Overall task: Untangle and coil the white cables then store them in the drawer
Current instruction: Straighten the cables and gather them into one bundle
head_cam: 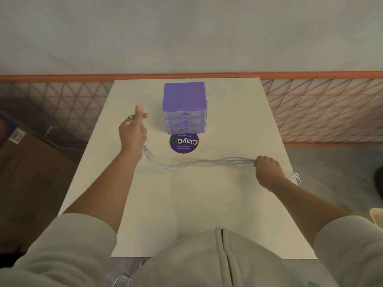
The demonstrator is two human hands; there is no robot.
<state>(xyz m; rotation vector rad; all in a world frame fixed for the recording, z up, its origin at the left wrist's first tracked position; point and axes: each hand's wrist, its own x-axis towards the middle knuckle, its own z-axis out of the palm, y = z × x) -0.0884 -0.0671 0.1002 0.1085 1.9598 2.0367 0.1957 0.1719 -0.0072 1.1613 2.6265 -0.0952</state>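
A bundle of white cables [199, 162] stretches across the white table [196, 214] between my two hands. My left hand [132, 131] holds one end up, left of the drawer unit, with cable ends showing past its fingers. My right hand [267, 170] grips the bundle near the table's right edge, and short loops stick out behind it. The purple drawer unit [185, 107] stands at the back middle, its three clear drawers all pushed in.
A round purple sticker [184, 142] lies in front of the drawer unit. An orange mesh fence [323, 108] runs behind and to the right of the table. A cardboard box [31, 162] sits on the floor at the left.
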